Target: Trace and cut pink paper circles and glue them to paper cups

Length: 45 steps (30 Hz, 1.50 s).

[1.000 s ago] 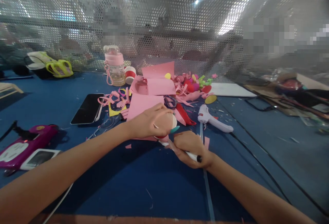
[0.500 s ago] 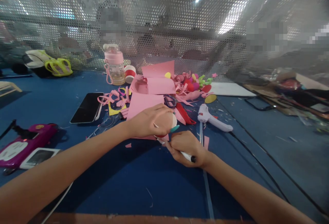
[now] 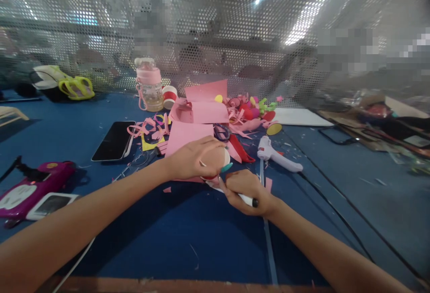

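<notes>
My left hand [image 3: 198, 158] is closed around a red-and-white paper cup [image 3: 227, 157], mostly hidden by the palm and fingers. A small teal piece [image 3: 227, 167] sticks out at the cup's near right side. Just right of it, my right hand [image 3: 245, 192] is closed on a white marker [image 3: 247, 199] with a black end, which points down to the right. The marker's other end is hidden behind my fingers close to the cup. Under and behind my left hand lies a pink paper sheet [image 3: 190, 132].
A lilac glue gun [image 3: 278, 158] with a black cord lies at right. Pink paper scraps [image 3: 247, 125] are heaped at the back. A phone [image 3: 114, 141], a pink-lidded bottle [image 3: 148, 84] and another paper cup [image 3: 169, 96] stand or lie left. Purple case [image 3: 43, 185] is far left.
My right hand has shifted slightly up and to the right with the marker, its fingers a little farther from the cup's underside. My left hand and the cup have hardly moved.
</notes>
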Available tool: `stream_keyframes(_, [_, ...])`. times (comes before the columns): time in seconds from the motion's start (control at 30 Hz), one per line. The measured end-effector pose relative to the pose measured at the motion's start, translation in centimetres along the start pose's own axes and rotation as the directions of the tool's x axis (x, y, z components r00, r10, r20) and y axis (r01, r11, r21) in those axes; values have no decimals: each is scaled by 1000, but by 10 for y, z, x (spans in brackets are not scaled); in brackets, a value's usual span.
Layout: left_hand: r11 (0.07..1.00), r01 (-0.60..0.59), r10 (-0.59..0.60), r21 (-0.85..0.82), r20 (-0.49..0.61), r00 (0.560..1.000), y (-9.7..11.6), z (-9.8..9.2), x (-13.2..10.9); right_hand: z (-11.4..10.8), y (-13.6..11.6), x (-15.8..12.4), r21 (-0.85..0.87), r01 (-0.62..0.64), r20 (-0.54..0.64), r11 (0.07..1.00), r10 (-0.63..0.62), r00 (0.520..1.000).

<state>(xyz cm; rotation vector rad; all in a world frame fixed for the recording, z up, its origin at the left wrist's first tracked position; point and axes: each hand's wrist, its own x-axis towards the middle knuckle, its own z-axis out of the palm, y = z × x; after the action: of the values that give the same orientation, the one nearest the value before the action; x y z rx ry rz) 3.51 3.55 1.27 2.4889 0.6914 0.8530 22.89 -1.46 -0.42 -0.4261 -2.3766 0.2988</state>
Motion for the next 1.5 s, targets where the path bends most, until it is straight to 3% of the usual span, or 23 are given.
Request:
stream_keyframes(0.3, [1000, 8, -8, 0, -7, 1000, 1, 0, 0, -7, 3, -1, 66, -42, -30, 997, 45, 999])
stream_keyframes(0.7, [1000, 2, -2, -2, 6, 1000, 3, -1, -1, -14, 8, -6, 212, -250, -11, 945, 258, 966])
stream_keyframes(0.97, [1000, -4, 4, 12, -4, 1000, 2, 0, -1, -24, 14, -7, 304, -419, 130, 856, 398, 908])
stream_keyframes(1.17, [1000, -13, 13, 11, -10, 1000, 0, 1, -1, -27, 21, -8, 360, -353, 116, 863, 334, 935])
stream_keyframes(1.5, [1000, -16, 16, 15, -12, 1000, -1, 2, -1, -30, 27, -9, 392, -424, 138, 817, 403, 905])
